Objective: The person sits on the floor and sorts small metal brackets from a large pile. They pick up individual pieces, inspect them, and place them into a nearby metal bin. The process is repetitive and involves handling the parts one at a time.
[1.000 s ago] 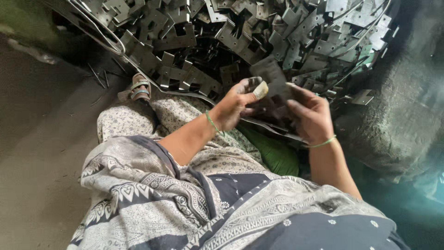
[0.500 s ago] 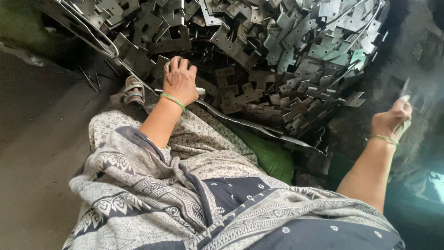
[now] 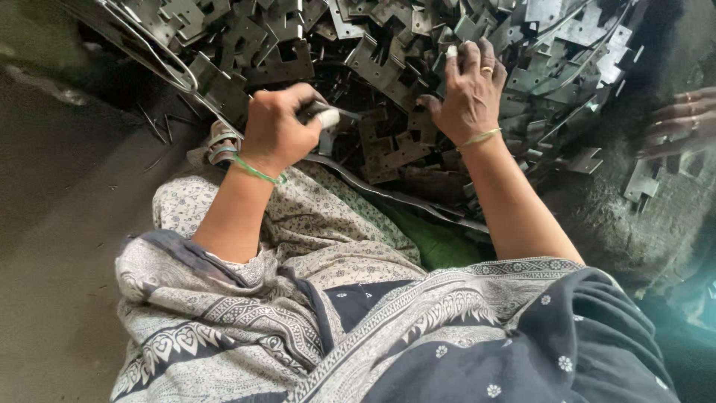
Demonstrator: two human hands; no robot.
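A big heap of grey stamped metal plates fills the top of the head view. My left hand is closed around one dark metal plate at the near edge of the heap; its thumb tip wears a white wrap. My right hand rests palm down on the heap, fingers spread over the plates, with a ring and a thin wristband. What lies under its fingers is hidden.
Another person's hand with rings reaches in at the right edge, beside a loose plate. My foot in a sandal sits by the heap. Patterned cloth covers my lap. A bent metal strip and green sack lie below the heap.
My right hand has come back from the far right onto the heap. My left hand has closed on a plate and drawn toward me. Another person's hand has appeared at the right.
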